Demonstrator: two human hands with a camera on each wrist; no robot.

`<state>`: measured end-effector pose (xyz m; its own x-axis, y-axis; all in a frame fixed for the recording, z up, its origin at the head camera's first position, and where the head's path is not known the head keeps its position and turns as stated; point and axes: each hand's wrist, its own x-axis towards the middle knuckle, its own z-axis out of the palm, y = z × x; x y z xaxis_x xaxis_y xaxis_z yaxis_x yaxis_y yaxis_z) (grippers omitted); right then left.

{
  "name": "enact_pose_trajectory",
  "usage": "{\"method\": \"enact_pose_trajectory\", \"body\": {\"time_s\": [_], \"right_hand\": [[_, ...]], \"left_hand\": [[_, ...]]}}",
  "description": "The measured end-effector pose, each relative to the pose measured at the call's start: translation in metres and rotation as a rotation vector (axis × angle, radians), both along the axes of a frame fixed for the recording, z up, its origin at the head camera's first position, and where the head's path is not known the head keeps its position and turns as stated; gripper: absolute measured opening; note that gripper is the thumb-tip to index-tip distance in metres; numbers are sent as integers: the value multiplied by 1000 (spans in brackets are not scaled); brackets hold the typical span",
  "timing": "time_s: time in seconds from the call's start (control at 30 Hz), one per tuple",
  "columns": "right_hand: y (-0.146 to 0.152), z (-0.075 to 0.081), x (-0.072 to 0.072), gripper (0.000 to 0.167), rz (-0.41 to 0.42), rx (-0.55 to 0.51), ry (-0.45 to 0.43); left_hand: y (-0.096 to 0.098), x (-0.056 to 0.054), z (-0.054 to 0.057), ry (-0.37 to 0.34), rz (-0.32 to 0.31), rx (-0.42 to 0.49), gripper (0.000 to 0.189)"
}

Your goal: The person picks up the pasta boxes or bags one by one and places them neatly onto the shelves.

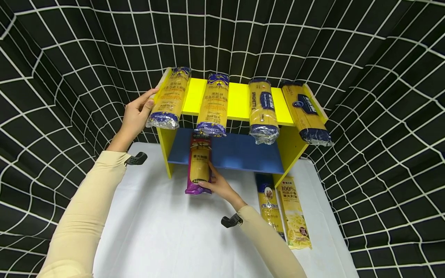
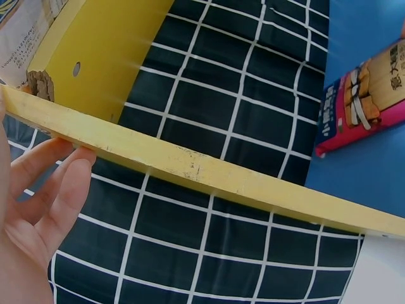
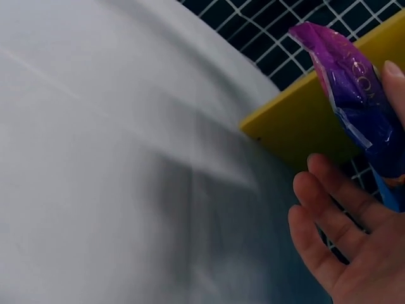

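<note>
My right hand [image 1: 220,187] holds a purple pasta pack [image 1: 199,162] with a tan front panel near its front end, thumb against the wrapper. The other fingers spread loosely beneath it in the right wrist view. The pack's far end lies over the blue middle shelf [image 1: 247,154], and its purple end [image 3: 354,82] juts out past the front edge. My left hand [image 1: 135,114] touches the upper left side panel of the yellow rack; in the left wrist view its fingertips [image 2: 79,168] rest along the yellow panel [image 2: 190,164] from outside.
On the yellow top shelf [image 1: 238,98] lie several spaghetti packs, among them a blue-ended one [image 1: 213,102] and a dark-ended one [image 1: 264,108]. A blue pasta pack [image 1: 269,204] and a yellow pasta pack [image 1: 295,212] lie on the white table [image 1: 156,231] at right. Black gridded cloth surrounds everything.
</note>
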<state>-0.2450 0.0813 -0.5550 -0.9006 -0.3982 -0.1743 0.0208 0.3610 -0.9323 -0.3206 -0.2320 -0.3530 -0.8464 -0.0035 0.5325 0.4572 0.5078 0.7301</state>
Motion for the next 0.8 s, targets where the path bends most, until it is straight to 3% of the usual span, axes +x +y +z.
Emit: {"method": "enact_pose_trajectory", "body": {"time_s": [0.3,0.8], "right_hand": [[-13,0,-5,98,5,36,17],[-33,0,-15,97,26,9,-2]], "left_hand": [[13,25,20,0,-20,10,40],[13,26,20,8,-16,10,40]]}}
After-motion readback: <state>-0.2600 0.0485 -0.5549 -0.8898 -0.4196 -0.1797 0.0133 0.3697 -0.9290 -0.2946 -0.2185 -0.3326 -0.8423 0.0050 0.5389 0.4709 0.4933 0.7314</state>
